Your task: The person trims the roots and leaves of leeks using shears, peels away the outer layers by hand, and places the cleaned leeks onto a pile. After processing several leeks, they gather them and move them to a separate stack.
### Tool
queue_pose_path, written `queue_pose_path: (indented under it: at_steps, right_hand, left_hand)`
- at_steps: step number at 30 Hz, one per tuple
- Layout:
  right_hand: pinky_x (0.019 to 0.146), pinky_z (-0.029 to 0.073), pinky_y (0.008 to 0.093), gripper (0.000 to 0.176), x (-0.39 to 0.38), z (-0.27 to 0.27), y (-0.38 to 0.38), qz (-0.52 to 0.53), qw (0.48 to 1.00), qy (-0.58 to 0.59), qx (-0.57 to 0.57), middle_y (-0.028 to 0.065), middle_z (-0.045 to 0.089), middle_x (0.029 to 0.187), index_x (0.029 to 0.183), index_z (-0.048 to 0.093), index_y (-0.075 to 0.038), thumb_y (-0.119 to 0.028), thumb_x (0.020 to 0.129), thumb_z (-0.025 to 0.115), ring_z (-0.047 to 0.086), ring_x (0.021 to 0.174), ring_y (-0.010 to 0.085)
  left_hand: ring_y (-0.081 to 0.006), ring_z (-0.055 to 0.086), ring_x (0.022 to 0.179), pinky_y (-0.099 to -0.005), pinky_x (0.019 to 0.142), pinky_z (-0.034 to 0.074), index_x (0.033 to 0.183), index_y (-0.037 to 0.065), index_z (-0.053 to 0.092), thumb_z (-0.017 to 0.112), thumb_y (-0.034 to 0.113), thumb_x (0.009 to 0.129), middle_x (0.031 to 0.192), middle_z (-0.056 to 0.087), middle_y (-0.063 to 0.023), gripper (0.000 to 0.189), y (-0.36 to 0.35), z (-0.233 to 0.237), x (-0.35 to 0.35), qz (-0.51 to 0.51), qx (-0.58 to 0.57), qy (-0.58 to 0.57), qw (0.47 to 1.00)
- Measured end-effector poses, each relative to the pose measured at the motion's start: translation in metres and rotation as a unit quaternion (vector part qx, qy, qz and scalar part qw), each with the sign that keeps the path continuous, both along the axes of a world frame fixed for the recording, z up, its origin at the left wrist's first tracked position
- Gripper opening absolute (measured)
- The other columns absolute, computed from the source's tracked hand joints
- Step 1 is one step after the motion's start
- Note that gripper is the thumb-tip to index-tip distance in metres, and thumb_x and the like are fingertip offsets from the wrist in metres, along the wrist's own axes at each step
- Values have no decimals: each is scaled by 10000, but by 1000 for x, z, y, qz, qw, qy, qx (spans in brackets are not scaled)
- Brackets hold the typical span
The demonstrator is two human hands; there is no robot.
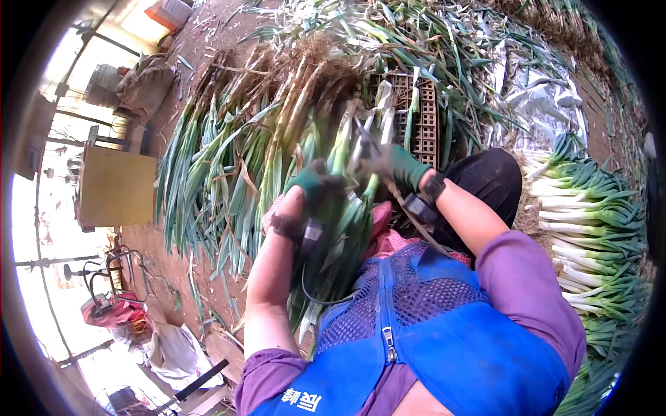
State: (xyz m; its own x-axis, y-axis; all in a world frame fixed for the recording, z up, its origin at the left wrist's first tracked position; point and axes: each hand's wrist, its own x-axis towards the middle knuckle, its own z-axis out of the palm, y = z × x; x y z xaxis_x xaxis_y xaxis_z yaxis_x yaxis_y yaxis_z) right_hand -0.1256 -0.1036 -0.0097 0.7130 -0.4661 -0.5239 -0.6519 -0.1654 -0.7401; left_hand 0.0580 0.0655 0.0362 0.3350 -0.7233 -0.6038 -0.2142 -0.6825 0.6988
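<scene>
My left hand point(316, 183), in a green glove, is closed round a leek point(340, 147), though motion smears the fingers. The leek's pale end points up, away from my body, and green leaves hang down towards my lap. Close to its right, my gloved right hand point(401, 168) is closed on a blurred grey tool point(368, 141) with a narrow tip, which looks like an air gun. A brown hose point(415, 220) trails from it past my wrist. Beside the tool, pale leek stalks point(386, 125) lie against a brown plastic crate point(424, 119).
Untrimmed leeks point(229, 149) with soil-covered roots lie in a wide heap at left. Cleaned white leeks point(565, 215) are stacked at right. Leaf scraps point(416, 35) and silvery sheeting point(548, 104) cover the ground beyond. A yellow board point(118, 187) stands at far left.
</scene>
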Motion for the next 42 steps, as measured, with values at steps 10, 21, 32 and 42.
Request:
queue_pose_path:
  at_steps: [10, 21, 32, 42]
  right_hand:
    - [714, 512, 352, 465, -46, 37, 37, 93, 994, -40, -36, 126, 683, 849, 1036, 682, -39, -443, 805, 701, 658, 757, 228]
    - [737, 523, 373, 582, -106, 21, 36, -83, 985, -130, 75, 165, 676, 882, 1063, 610, 14, -493, 788, 698, 651, 763, 286]
    - [677, 537, 361, 449, -44, 1, -12, -25, 991, 0, -128, 152, 707, 762, 848, 691, 6, -434, 762, 695, 697, 716, 260]
    - [864, 526, 424, 671, -39, 12, -20, 26, 988, 65, -136, 265, 682, 1031, 1087, 626, 25, -547, 739, 675, 679, 967, 381]
  left_hand:
    - [-355, 664, 1002, -428, 874, 522, 1036, 75, 672, 705, 569, 743, 1045, 681, -214, 575, -16, -2, -6, -95, 63, -279, 954]
    - [-104, 636, 814, -270, 754, 514, 998, 2, 716, 708, 441, 900, 889, 712, -40, 450, 0, -12, -38, -137, 45, 40, 989]
    - [-157, 682, 719, -316, 679, 546, 944, 22, 716, 697, 481, 853, 823, 722, -74, 469, -2, -14, -53, -166, 62, -34, 984]
    - [-155, 682, 714, -308, 669, 547, 964, 33, 709, 711, 448, 873, 854, 730, -70, 425, -1, -23, -54, -158, 49, 3, 986]
